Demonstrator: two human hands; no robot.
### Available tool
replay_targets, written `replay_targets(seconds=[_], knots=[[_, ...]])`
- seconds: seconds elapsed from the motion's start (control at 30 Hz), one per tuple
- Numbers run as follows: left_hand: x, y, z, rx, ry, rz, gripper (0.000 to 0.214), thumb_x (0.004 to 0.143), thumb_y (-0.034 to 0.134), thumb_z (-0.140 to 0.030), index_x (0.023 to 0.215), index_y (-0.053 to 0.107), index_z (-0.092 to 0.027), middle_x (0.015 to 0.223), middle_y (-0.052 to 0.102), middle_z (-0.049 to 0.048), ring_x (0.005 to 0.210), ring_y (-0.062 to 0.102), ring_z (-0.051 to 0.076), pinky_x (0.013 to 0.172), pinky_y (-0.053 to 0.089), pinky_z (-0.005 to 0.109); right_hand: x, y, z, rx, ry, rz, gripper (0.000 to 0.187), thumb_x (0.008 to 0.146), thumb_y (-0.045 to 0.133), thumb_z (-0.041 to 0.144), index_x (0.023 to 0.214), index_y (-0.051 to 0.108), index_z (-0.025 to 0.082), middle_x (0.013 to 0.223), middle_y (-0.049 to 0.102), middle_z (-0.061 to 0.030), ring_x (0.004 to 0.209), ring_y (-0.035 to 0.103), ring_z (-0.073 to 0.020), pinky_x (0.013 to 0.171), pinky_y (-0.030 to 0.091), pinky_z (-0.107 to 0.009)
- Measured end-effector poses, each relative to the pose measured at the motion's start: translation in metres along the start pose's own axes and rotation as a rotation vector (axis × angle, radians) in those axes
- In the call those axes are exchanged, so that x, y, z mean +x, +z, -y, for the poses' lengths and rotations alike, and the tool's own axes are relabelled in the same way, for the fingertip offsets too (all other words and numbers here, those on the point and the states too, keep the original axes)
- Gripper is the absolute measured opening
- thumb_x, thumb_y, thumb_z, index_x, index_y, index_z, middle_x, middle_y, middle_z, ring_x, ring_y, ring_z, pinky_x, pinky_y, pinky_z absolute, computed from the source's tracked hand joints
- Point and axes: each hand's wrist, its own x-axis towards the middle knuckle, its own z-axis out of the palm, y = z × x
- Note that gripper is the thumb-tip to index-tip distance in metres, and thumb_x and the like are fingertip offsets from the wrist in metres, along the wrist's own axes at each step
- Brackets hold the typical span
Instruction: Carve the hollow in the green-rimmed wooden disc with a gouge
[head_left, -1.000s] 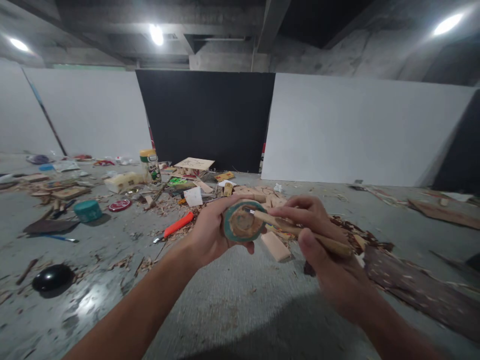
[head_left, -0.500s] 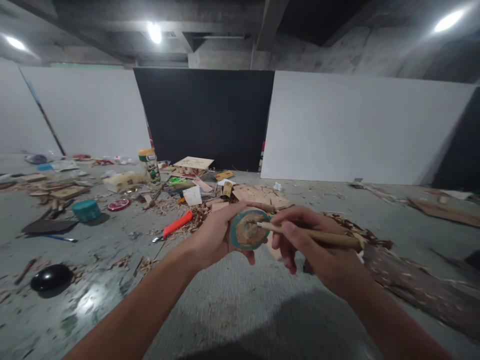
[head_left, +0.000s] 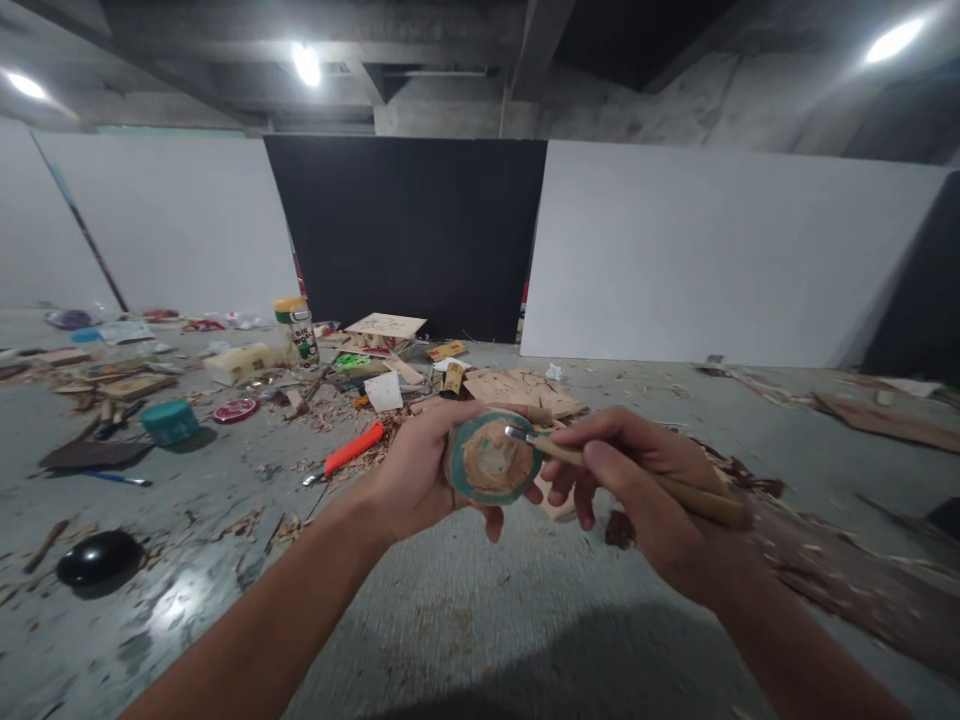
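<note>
My left hand point(head_left: 420, 465) is closed around a round piece of wood point(head_left: 480, 485), its face turned toward me. A teal ring runs around that face, and the middle is rough, bare and carved. In my right hand point(head_left: 637, 480) is a wood-carving gouge point(head_left: 570, 452), gripped by its wooden handle somewhat like a pen. Its short metal tip lies over the upper right of the wood's face; whether it touches I cannot tell. The far side of the wood is hidden by my left palm and fingers.
Wood shavings and scraps litter the floor. To the left are an orange utility knife point(head_left: 354, 449), a teal lid-like tub point(head_left: 171, 423), a glossy black rounded object point(head_left: 100, 557) and a paintbrush point(head_left: 118, 479). A bottle point(head_left: 298, 330) stands farther back, before dark and white panels point(head_left: 405, 230).
The gouge tip has moved from the middle of the wood toward its upper right. My right hand has shifted slightly right, and the wood's face is turned more toward me.
</note>
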Motion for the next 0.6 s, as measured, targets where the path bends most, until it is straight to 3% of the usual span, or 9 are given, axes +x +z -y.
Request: replay_targets(seconds=[0.17, 0.4, 0.6], knots=[[0.001, 0.002, -0.001, 0.031, -0.001, -0.003, 0.049, 0.092, 0.033, -0.034, 0.120, 0.062, -0.005, 0.084, 0.071, 0.0171, 0.069, 0.068, 0.025, 0.041, 0.053, 0.028, -0.001, 0.001, -0.001, 0.003, -0.048, 0.028, 0.015, 0.096, 0.054, 0.021, 0.097, 0.069, 0.022, 0.073, 0.071, -0.0010, 0.060, 0.065, -0.0111, 0.046, 0.053, -0.018], [0.002, 0.015, 0.001, 0.158, 0.079, -0.088, 0.052, 0.091, 0.030, -0.030, 0.127, 0.058, -0.006, 0.083, 0.071, 0.0150, 0.060, 0.063, 0.020, 0.039, 0.049, 0.025, -0.001, 0.006, -0.010, 0.108, -0.083, -0.031, 0.017, 0.099, 0.052, 0.022, 0.096, 0.068, 0.022, 0.075, 0.071, -0.0013, 0.067, 0.069, -0.0147, 0.062, 0.060, -0.029], [-0.004, 0.022, -0.006, 0.319, 0.018, -0.125, 0.051, 0.092, 0.027, -0.030, 0.120, 0.063, -0.008, 0.076, 0.068, 0.0132, 0.063, 0.066, 0.023, 0.037, 0.049, 0.024, 0.000, 0.000, -0.006, 0.027, -0.074, 0.031, 0.011, 0.095, 0.059, 0.025, 0.092, 0.069, 0.023, 0.072, 0.071, -0.0008, 0.063, 0.070, -0.0137, 0.049, 0.055, -0.021]])
